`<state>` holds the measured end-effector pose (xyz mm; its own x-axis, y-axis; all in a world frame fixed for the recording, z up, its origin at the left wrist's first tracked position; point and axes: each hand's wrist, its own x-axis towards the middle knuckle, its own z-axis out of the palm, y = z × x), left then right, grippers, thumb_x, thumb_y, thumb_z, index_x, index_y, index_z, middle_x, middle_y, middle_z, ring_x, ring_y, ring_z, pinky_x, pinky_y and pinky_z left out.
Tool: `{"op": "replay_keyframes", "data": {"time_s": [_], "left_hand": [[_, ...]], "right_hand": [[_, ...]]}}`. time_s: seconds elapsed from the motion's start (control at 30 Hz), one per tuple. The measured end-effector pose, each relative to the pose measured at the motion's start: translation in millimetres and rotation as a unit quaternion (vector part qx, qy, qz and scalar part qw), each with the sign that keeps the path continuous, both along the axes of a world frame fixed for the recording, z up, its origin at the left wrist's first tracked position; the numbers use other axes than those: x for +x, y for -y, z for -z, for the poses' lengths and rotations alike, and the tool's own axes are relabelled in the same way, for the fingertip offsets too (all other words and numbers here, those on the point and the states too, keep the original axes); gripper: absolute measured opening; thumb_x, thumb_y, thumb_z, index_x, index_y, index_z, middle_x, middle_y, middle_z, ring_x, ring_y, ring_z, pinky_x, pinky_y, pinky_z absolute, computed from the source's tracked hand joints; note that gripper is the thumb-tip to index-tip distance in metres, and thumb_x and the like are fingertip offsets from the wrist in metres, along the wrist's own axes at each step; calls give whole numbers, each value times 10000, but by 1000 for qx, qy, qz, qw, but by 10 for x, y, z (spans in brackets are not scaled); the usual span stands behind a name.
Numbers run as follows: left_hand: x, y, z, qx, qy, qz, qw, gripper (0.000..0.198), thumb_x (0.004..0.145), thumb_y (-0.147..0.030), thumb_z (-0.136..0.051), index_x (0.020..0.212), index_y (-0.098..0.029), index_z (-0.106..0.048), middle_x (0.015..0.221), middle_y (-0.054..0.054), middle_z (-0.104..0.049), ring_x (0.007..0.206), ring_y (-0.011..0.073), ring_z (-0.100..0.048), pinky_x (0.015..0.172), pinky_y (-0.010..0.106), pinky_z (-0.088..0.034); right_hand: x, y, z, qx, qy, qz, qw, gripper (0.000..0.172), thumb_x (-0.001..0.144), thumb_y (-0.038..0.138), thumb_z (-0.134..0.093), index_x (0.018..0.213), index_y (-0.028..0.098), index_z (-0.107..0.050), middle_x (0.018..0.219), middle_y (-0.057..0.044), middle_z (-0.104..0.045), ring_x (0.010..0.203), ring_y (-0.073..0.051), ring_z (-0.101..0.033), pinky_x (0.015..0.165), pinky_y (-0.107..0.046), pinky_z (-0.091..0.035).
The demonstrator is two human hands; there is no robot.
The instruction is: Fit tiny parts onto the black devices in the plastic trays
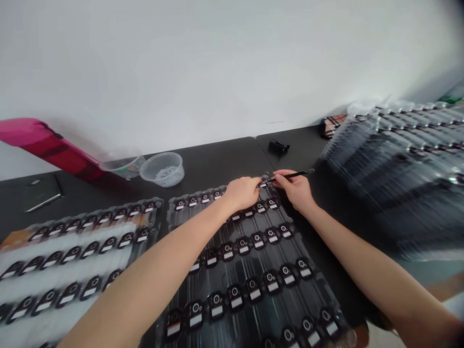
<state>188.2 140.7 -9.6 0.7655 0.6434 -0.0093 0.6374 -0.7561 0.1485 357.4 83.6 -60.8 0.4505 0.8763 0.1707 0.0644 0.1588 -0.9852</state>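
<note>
A clear plastic tray [250, 263] with rows of small black parts, each with a ring and a white label, lies in the middle. At its far right corner my left hand [243, 192] has its fingers closed on one small black part [263, 184]. My right hand [295, 190] pinches a thin black pen-like tool [295, 175], whose left end is at that part; its other end points right. Both hands are close together over the tray's back edge.
A second tray [136, 258] of similar parts lies at left. Behind stand a clear bowl [163, 169] of small white pieces, another clear container [123, 166] and a pink-red case [54, 150]. A black object [278, 146] lies at the back; stacked clear trays [395, 179] fill the right.
</note>
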Motion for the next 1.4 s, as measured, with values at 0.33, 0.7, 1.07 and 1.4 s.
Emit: {"op": "replay_keyframes", "data": {"time_s": [0.33,0.7,1.07,1.4], "left_hand": [[34,-18,-22,8,-21,16,1000,440,876,-216,-334,1274,-234,-521,1129,92,-662,983,250,-633,785,359,-500],[46,-36,-37,4,-34,19,999,446,877,-219,-331,1280,-249,-518,1117,93,-668,970,255,-639,780,362,-497],[53,-40,-29,16,-37,32,999,473,881,-215,-313,1317,-280,-485,1100,84,-675,950,251,-645,763,360,-495],[97,-64,-18,31,-69,42,996,476,876,-222,-310,1302,-302,-508,1072,90,-683,919,263,-655,722,360,-493]], "right_hand": [[-10,-11,-5,2,-12,-4,1000,279,682,417,-718,831,183,-690,854,-49,-700,769,-182,-661,754,-342,-577],[11,-25,31,-4,16,-10,1000,300,704,444,-688,855,184,-693,885,-58,-703,755,-181,-662,760,-344,-570],[1,-15,19,-4,42,-6,999,268,716,415,-680,845,180,-691,856,-52,-698,712,-167,-641,739,-329,-551],[5,-17,8,2,12,-3,1000,296,684,442,-708,817,178,-687,818,-42,-687,714,-175,-648,730,-347,-568]]}}
